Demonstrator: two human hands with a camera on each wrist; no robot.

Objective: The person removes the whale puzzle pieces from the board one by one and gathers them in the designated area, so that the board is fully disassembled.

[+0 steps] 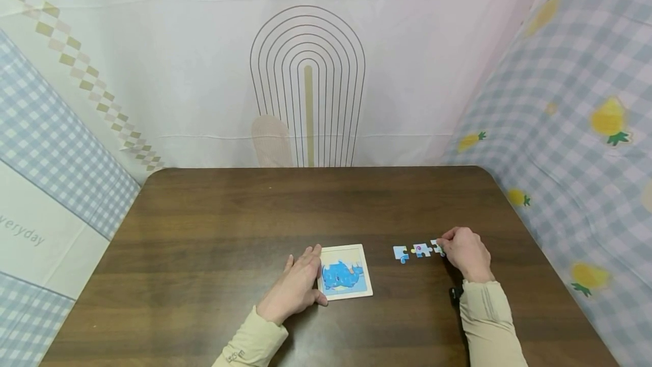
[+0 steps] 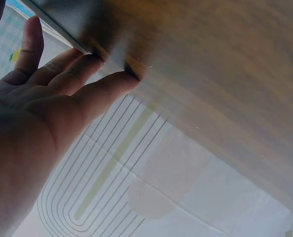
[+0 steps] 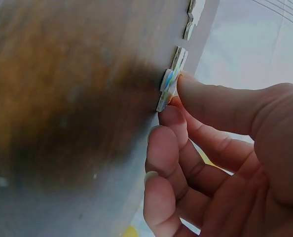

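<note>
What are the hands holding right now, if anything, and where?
Right hand pinches the rightmost puzzle piece by its right side in the head view. Left hand grasps nothing, only touching the puzzle frame along its left side.

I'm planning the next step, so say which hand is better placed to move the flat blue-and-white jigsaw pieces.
Probably the right hand: it already pinches the rightmost jigsaw piece in their row. The left hand rests against the left side of the square, white-framed puzzle, away from them.
</note>
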